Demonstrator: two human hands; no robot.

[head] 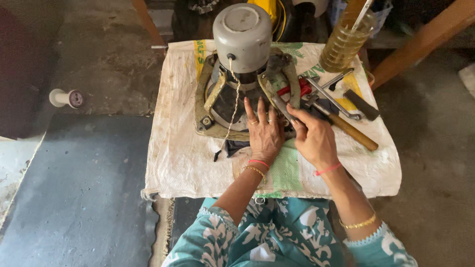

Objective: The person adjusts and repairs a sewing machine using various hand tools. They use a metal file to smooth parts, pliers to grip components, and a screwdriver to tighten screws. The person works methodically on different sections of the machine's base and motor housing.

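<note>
A grey motor unit (242, 37) with a round cap stands on a rusty metal frame (208, 101), with a thin twisted cord (232, 111) hanging from it. My left hand (264, 131) lies flat with fingers spread on the frame's near edge, holding nothing. My right hand (309, 136) pinches a slim metal tool (278, 104) whose tip reaches the frame's right arm.
All this rests on a white woven sack (178, 153) over a small table. To the right lie a wooden-handled hammer (346, 127), red-handled pliers (302, 89), a wrench (332, 98) and a flat file (362, 105). A jar of yellowish liquid (346, 42) stands behind. A white spool (67, 98) lies on the floor at left.
</note>
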